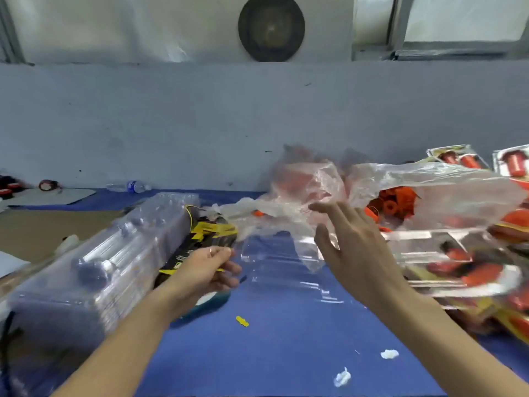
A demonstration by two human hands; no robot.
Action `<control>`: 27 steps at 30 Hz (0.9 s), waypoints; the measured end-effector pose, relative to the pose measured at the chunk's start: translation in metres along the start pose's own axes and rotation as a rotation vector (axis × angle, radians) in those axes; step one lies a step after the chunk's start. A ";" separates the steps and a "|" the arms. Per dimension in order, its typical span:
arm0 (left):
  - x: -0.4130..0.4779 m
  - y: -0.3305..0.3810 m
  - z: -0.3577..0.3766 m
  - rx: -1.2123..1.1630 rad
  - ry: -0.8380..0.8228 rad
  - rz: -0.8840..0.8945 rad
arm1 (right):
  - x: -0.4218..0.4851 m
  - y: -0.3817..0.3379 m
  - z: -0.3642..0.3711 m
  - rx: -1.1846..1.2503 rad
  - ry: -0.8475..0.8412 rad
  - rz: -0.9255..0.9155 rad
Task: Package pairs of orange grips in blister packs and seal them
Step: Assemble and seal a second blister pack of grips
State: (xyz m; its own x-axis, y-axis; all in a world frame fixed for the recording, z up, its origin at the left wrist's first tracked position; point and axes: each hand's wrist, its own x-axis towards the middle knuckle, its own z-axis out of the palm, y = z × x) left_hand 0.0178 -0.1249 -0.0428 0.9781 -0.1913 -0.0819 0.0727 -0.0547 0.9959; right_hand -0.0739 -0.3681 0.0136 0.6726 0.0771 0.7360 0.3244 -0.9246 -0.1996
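Blue cloth (272,353) covers our bench below a grey wall; left of our left hand (206,270) lies a stack (108,253) of empty blisters; that hand pinches the left edge of one clear blister (280,267), which spans the gap between our hands, its long axis seemingly crosswise; our right hand (352,242) hangs open, fingers spread; the grips (392,204) sit in a bag (429,181) just beyond and right of it, so we judge the right hand should fetch them.

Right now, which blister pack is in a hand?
The lone empty blister pack, held by the left hand; others: a stack at left, filled packs at right.
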 end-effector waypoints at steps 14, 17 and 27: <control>0.011 -0.084 0.046 0.895 0.503 0.153 | -0.091 0.079 0.084 -0.149 -0.474 0.158; 0.029 -0.077 0.025 1.124 0.602 0.201 | -0.076 0.076 0.096 -0.118 -0.452 0.130; 0.074 -0.088 -0.002 1.389 0.607 0.031 | -0.052 0.078 0.134 -0.069 -0.485 0.143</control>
State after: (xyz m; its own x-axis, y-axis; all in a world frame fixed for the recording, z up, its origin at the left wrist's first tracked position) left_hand 0.0843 -0.1325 -0.1366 0.9308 0.1920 0.3111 0.1542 -0.9778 0.1421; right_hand 0.0053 -0.3946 -0.1271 0.9438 0.0966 0.3161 0.1723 -0.9599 -0.2212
